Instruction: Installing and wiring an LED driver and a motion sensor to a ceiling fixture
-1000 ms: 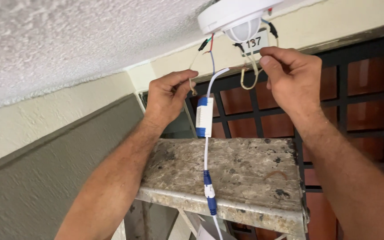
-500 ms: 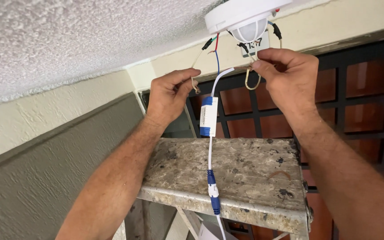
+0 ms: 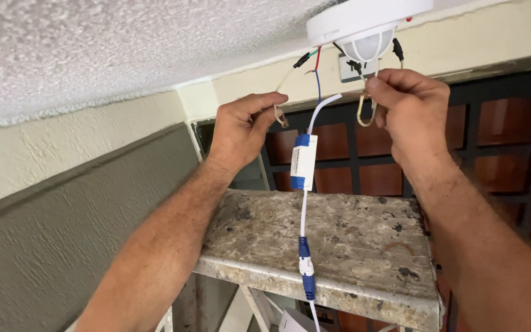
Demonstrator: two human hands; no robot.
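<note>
Closest to me is the paint-splattered ladder top, all grey and speckled, with a white cord dangling in front of it and a blue-and-white plug connector hanging near its front edge. Higher up that same cord there's a little white box with blue ends, just hanging free between the two arms. The left hand is pinched shut on the end of a thin pale wire, thumb and fingers together. The right hand is closed on a pale wire loop that hangs just below the fingers. Both wires run up to the round white ceiling light against the bumpy ceiling. Behind it all is a dark window grille.
</note>
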